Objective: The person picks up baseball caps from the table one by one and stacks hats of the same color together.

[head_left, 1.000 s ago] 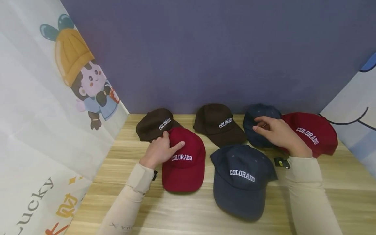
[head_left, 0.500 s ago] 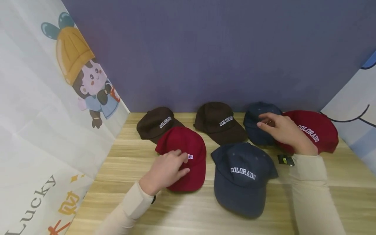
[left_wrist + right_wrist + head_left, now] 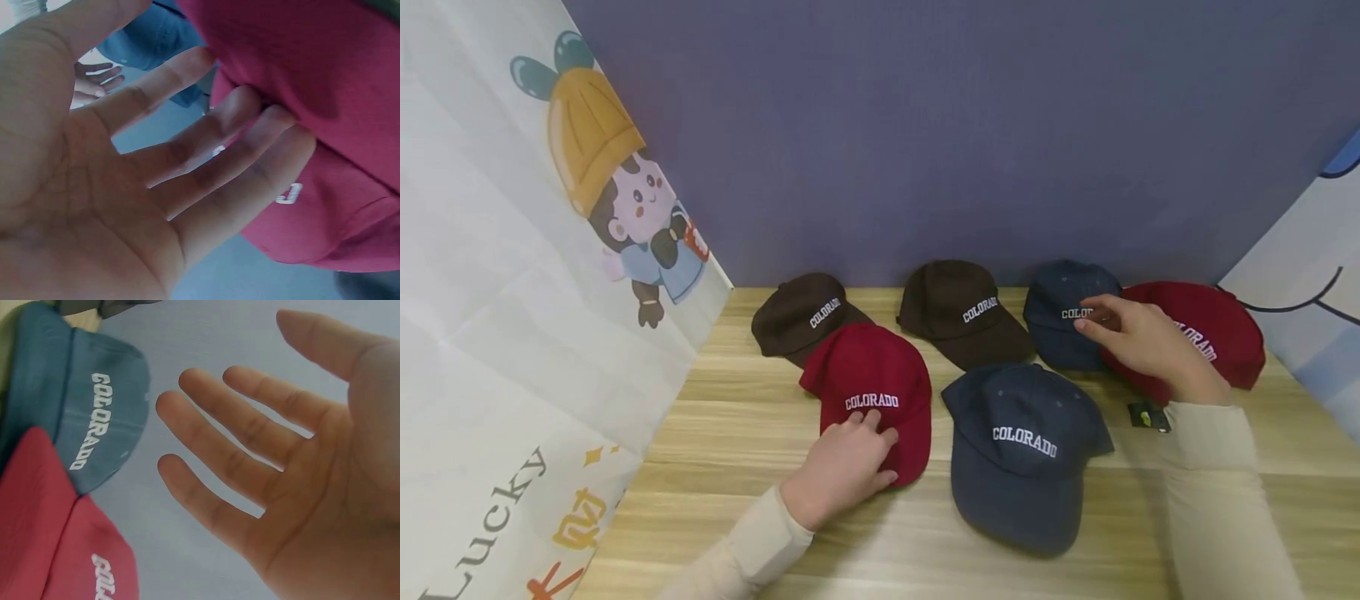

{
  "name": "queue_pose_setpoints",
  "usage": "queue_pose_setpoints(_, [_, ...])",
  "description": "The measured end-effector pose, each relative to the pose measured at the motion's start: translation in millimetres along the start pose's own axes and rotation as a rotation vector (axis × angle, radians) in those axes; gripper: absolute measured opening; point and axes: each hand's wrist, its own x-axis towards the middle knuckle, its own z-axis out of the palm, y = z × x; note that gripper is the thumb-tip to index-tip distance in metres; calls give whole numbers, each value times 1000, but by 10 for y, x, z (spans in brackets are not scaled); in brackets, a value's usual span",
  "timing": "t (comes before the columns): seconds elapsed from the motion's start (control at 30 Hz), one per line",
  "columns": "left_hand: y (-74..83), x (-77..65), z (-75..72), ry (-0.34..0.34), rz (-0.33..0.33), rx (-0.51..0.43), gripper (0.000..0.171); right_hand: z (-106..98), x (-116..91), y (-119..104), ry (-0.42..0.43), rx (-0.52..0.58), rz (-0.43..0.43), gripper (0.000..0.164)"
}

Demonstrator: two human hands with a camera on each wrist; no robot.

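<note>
In the head view my left hand (image 3: 845, 462) lies over the lower left of a red baseball cap (image 3: 868, 364), below its white COLORADO lettering. The left wrist view has the extended fingers (image 3: 219, 203) meeting the cap's red cloth along the brim seam. My right hand (image 3: 1142, 337) is spread in front of a navy cap (image 3: 1052, 333) and the left part of a second red cap (image 3: 1225, 333). From the right wrist, its fingers (image 3: 212, 440) look apart from both caps, with nothing in the palm. A larger navy cap (image 3: 1022, 442) sits between the hands.
Two dark brown caps (image 3: 801, 312) (image 3: 958, 308) stand along the back, before a dark purple-grey wall (image 3: 925, 142). All rest on a wood-grain table (image 3: 722, 450). A printed white sheet (image 3: 497, 275) borders the left side.
My left hand has moved from the red cap's upper left edge down and right to its brim. My right hand has drifted slightly right, uncovering part of the navy cap's lettering.
</note>
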Motion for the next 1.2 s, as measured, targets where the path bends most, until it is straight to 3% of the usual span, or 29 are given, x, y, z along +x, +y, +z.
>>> queue_pose_setpoints(0.2, [37, 28, -21, 6, 10, 32, 30, 93, -87, 162, 16, -71, -21, 46])
queue_pose_setpoints(0.4, [11, 9, -39, 4, -8, -5, 22, 160, -132, 337, 3, -135, -3, 33])
queue_pose_setpoints(0.6, [1, 53, -39, 1, 7, -42, 21, 148, -229, 481, -155, -138, 172, 53])
queue_pose_setpoints(0.8, [-2, 76, -32, -10, 34, -38, 25, 171, -284, 600, -167, -153, 364, 84])
queue_pose_setpoints(0.9, [-21, 65, -46, -23, 46, -34, 28, 193, -292, 647, -171, -172, 358, 88])
queue_pose_setpoints(1.2, [-68, 55, -94, -90, 60, -74, 32, 188, -324, 715, -171, -249, 264, 74])
